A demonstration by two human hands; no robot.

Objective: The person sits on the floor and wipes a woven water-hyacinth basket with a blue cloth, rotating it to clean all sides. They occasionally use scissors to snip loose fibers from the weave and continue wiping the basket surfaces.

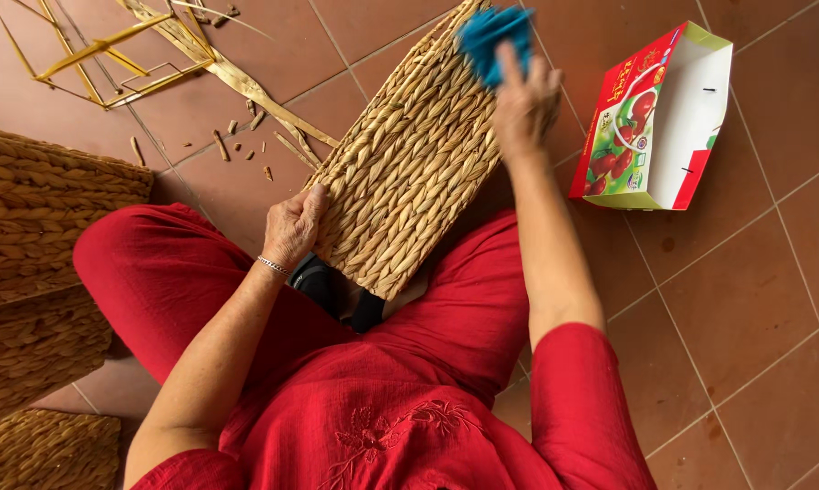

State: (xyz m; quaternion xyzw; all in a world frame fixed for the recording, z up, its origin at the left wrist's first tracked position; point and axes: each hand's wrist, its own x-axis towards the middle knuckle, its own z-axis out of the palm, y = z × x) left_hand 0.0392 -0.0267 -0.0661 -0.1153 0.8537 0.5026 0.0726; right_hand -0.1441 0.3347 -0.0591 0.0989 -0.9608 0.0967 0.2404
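Note:
A woven straw basket lies tilted across my lap, its far end on the tiled floor. My left hand grips its near left edge. Over the basket's far right edge, my right hand holds a blue cloth or brush; it is blurred. I sit on the floor in red clothes, with a bracelet on my left wrist.
A stack of similar woven baskets stands at the left. Straw strips and a thin wire frame lie at the top left, with small cut bits nearby. An open red, green and white cardboard box sits on the tiles at the right.

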